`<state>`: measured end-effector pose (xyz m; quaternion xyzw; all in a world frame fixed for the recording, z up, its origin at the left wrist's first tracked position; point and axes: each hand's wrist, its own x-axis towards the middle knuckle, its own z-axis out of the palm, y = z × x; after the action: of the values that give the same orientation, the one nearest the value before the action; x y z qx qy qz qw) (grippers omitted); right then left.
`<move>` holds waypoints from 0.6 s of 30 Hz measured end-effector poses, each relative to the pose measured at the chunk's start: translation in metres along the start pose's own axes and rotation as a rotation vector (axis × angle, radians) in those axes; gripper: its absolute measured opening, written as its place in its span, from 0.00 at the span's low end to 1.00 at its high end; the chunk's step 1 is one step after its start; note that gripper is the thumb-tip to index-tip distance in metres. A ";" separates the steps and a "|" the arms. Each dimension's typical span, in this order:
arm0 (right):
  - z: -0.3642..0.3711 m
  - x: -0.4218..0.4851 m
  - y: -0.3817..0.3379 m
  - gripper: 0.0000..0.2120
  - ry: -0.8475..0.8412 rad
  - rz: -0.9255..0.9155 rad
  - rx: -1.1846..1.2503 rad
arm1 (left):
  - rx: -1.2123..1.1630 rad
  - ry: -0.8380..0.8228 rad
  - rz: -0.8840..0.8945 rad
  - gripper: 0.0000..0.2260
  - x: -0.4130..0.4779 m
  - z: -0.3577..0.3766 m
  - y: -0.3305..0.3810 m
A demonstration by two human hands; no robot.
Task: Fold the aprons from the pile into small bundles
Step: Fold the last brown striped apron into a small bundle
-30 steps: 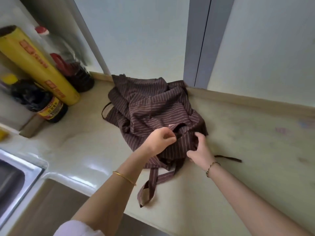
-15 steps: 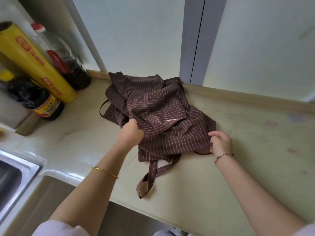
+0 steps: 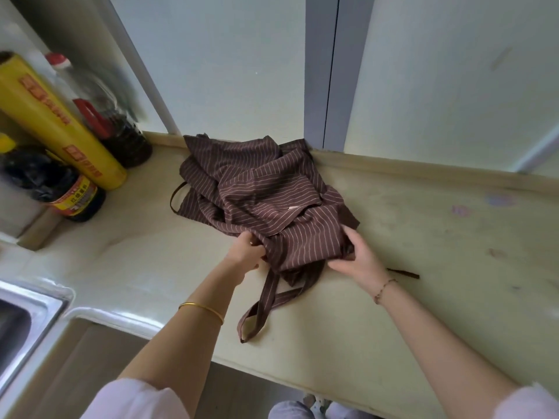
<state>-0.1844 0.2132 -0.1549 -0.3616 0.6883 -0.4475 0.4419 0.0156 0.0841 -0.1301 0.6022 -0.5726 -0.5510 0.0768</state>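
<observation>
A person's two bare forearms reach forward from the bottom of the view over a pale tabletop (image 3: 423,267). A crumpled apron pile (image 3: 263,192) of brown cloth with thin light stripes lies at the middle of the tabletop, its far edge against the wall.

The left hand (image 3: 246,251) is at the pile's near left edge, knuckles up and fingers curled; its grip is closed on a bunch of the cloth. A gold bangle (image 3: 201,308) sits on that forearm.

The right hand (image 3: 355,257) is at the near right edge, tilted with its back to the right. Its fingers lie on top of a fold, its thumb points left along the fold's near edge, and the grip holds the cloth between them. A thin bracelet (image 3: 384,288) circles this wrist.

A striped strap loop (image 3: 263,303) trails from the pile toward the tabletop's near edge, between the two arms. A dark tie end (image 3: 403,273) lies flat just right of the right wrist.

At the far left stand a yellow roll (image 3: 57,125), leaning, a dark bottle (image 3: 54,186) with a red and yellow label, and a blurred bottle with a red handle (image 3: 115,128). The corner of a metal sink (image 3: 21,322) shows at lower left.
</observation>
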 end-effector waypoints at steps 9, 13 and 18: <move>-0.056 0.018 -0.075 0.13 0.665 0.004 0.274 | -0.457 -0.065 -0.011 0.10 -0.029 -0.053 0.097; -0.076 0.023 -0.104 0.11 0.572 0.156 0.650 | -0.782 -0.185 -0.022 0.09 -0.033 -0.063 0.125; -0.064 0.036 -0.067 0.28 0.398 0.280 0.851 | -0.112 -0.020 0.121 0.24 -0.005 -0.027 0.093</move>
<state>-0.2494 0.1771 -0.0893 0.0397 0.5576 -0.6856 0.4664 -0.0194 0.0425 -0.0502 0.5559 -0.5770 -0.5823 0.1377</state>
